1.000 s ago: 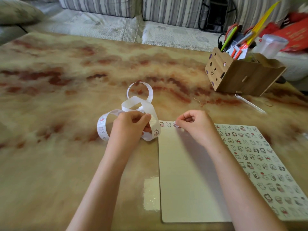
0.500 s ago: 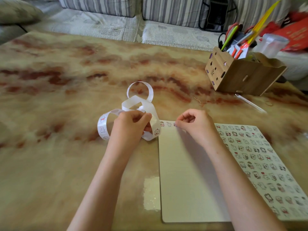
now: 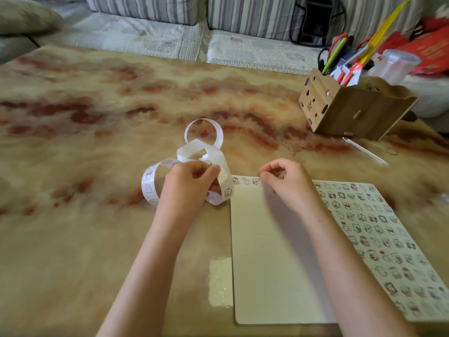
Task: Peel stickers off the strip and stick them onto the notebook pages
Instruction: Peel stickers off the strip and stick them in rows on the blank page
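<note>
My left grip [image 3: 192, 183] pinches the curled strip [image 3: 148, 184] on the desk [image 3: 97, 239], just left of the notebook [image 3: 267, 251]. Right grip [image 3: 289, 183] is curled over the page's top edge, beside three stickers [image 3: 246, 181]; can't tell if it's pinching anything.

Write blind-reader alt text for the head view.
A person's left hand grips a curling sticker strip beside an open notebook on a marbled table, while the curled right hand is at three stickers along the top edge of the blank left page. The right page is covered in stickers.
</note>
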`<state>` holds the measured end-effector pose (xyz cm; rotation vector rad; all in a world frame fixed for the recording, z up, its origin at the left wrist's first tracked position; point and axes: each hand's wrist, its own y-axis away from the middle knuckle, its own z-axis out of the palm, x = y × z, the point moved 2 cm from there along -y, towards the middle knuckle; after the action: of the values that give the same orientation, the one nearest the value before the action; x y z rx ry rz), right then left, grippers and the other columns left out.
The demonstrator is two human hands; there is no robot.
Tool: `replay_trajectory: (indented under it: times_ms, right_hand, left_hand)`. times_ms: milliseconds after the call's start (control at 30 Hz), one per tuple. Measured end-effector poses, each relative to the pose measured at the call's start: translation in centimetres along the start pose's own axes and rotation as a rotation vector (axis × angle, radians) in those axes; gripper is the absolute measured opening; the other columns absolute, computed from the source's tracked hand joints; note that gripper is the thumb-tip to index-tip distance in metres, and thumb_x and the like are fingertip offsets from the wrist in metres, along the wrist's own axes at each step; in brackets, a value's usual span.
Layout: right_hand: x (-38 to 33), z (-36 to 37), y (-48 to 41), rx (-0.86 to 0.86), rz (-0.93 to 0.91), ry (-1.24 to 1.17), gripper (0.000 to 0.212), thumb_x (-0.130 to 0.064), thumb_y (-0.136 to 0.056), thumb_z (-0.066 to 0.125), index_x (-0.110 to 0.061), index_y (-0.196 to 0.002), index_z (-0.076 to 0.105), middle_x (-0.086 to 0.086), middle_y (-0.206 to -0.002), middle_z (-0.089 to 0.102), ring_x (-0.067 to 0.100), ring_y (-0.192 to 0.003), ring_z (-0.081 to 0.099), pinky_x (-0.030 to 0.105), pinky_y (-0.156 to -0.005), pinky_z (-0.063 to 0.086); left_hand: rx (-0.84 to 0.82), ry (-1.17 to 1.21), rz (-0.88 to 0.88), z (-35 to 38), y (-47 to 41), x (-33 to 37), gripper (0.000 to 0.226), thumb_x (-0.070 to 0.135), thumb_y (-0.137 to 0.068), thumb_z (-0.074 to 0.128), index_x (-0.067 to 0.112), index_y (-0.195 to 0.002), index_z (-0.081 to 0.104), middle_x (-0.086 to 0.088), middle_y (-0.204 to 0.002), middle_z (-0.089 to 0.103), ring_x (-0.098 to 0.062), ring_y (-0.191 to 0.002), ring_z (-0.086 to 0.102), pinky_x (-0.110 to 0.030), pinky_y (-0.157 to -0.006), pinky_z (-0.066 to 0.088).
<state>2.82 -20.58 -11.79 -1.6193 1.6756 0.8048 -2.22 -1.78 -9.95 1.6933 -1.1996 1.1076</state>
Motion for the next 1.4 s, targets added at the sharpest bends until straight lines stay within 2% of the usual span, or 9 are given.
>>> replay_trajectory:
  times_ms: [200,400,533,800,867,933,1067,1267,1400]
  right_hand:
    - [-0.5,0.0,0.4,0.02,-0.029,0.058,0.004,-0.013,-0.084,0.07,-0.012,-0.087,0.069,-0.01,-0.068,0.057,-0.002,-0.056,0.046,0.004,-0.049,0.035]
    - [-0.3,0.2,0.2,0.051,-0.052,0.082,0.009,-0.01,-0.089,0.061,-0.013,-0.094,0.068,-0.013,-0.072,0.055,-0.001,-0.058,0.046,0.005,-0.053,0.036]
    - [-0.2,0.4,0.2,0.022,-0.059,0.066,0.02,-0.025,-0.078,0.077,-0.017,-0.093,0.065,-0.009,-0.08,0.056,0.0,-0.066,0.049,0.01,-0.059,0.037]
    - [-0.1,0.0,0.1,-0.029,-0.025,0.062,0.015,-0.009,-0.087,0.062,-0.023,-0.087,0.066,-0.011,-0.075,0.058,-0.002,-0.053,0.047,0.011,-0.053,0.036]
    - [-0.2,0.3,0.2,-0.003,-0.025,0.073,0.003,-0.019,-0.086,0.066,-0.022,-0.087,0.066,-0.011,-0.077,0.058,-0.002,-0.059,0.049,0.018,-0.06,0.039]
    - [-0.5,0.7,0.5,0.022,-0.026,0.101,0.018,-0.033,-0.08,0.074,-0.02,-0.089,0.065,-0.006,-0.085,0.059,0.006,-0.073,0.055,0.024,-0.065,0.041]
    - [-0.7,0.6,0.5,0.03,-0.03,0.149,0.024,-0.031,-0.077,0.077,-0.018,-0.093,0.066,-0.003,-0.09,0.059,0.01,-0.08,0.053,0.014,-0.063,0.036]
    - [-0.4,0.3,0.4,0.014,-0.032,0.087,0.009,-0.012,-0.088,0.061,-0.018,-0.092,0.066,-0.006,-0.083,0.059,0.0,-0.062,0.049,0.005,-0.054,0.037]
    - [-1.8,-0.3,1.0,0.06,-0.107,-0.042,0.01,-0.022,-0.093,0.058,-0.018,-0.089,0.066,-0.003,-0.077,0.065,0.01,-0.063,0.059,0.012,-0.054,0.039]
  left_hand:
    - [-0.006,0.001,0.001,0.2,0.0,0.1,0.022,0.024,-0.09,0.059,0.013,-0.076,0.071,0.0,-0.074,0.073,-0.023,-0.082,0.07,-0.044,-0.084,0.055]
    - [0.0,-0.005,0.014,0.1,0.0,0.0,0.022,0.023,-0.09,0.059,0.015,-0.073,0.071,0.003,-0.071,0.073,-0.02,-0.079,0.07,-0.043,-0.083,0.055]
    - [-0.003,-0.009,0.014,0.2,0.0,0.0,0.022,0.024,-0.09,0.059,0.014,-0.074,0.071,0.001,-0.072,0.073,-0.023,-0.08,0.07,-0.044,-0.084,0.055]
    - [-0.006,0.009,0.012,0.1,0.0,-0.1,0.022,0.024,-0.09,0.059,0.013,-0.076,0.071,-0.001,-0.074,0.073,-0.022,-0.081,0.07,-0.045,-0.085,0.054]
    - [-0.004,0.016,0.015,0.1,0.0,-0.1,0.022,0.024,-0.09,0.059,0.012,-0.076,0.071,-0.002,-0.074,0.073,-0.023,-0.08,0.07,-0.045,-0.085,0.054]
    - [-0.004,0.017,0.015,0.2,0.0,-0.1,0.022,0.024,-0.09,0.059,0.012,-0.076,0.072,-0.002,-0.074,0.074,-0.024,-0.08,0.07,-0.045,-0.085,0.054]
    - [-0.007,0.019,0.016,0.3,0.1,0.1,0.022,0.024,-0.089,0.059,0.012,-0.076,0.072,-0.003,-0.074,0.074,-0.024,-0.081,0.07,-0.045,-0.084,0.054]
    - [-0.009,0.067,0.03,0.2,0.2,0.2,0.021,0.024,-0.091,0.058,0.016,-0.076,0.071,0.003,-0.072,0.073,-0.019,-0.077,0.071,-0.029,-0.075,0.055]
    - [-0.023,0.158,0.06,0.3,0.2,0.5,0.021,0.019,-0.092,0.058,0.016,-0.075,0.07,0.006,-0.062,0.071,-0.008,-0.066,0.069,-0.021,-0.065,0.056]
